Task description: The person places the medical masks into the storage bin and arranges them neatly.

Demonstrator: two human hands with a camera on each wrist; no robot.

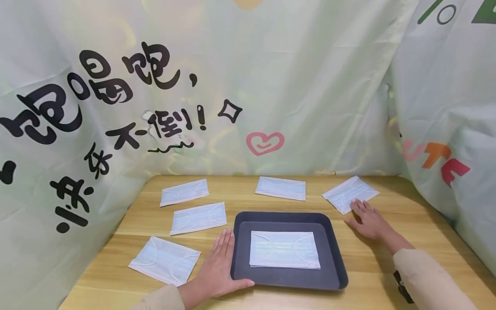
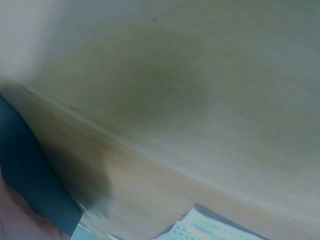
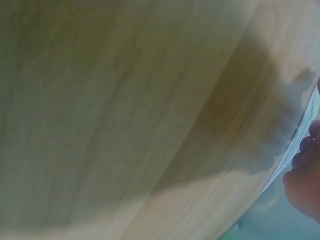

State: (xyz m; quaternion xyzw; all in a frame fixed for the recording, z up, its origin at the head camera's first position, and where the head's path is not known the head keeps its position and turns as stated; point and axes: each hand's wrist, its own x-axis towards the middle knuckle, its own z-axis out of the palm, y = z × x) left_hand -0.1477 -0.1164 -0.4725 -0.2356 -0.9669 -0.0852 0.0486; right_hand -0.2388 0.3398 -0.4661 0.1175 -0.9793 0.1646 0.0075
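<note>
A dark grey rectangular tray [image 1: 289, 280] lies on the table, with light blue face masks [image 1: 284, 249] stacked flat inside it. My left hand [image 1: 217, 269] rests against the tray's left side, fingers extended along the edge and thumb at the near corner. With its fingertips, my right hand [image 1: 368, 221] touches the near edge of a mask [image 1: 345, 192] at the back right; its thumb stays apart from it. Only part of the right hand [image 3: 305, 175] shows at the edge of the right wrist view, beside the mask.
On the wooden table [image 1: 116, 262] lie more masks: one at the back middle [image 1: 280, 188], and three on the left, a far one [image 1: 184, 192], a middle one [image 1: 199, 218] and a near one [image 1: 165, 260]. A printed cloth [image 1: 310, 86] hangs behind.
</note>
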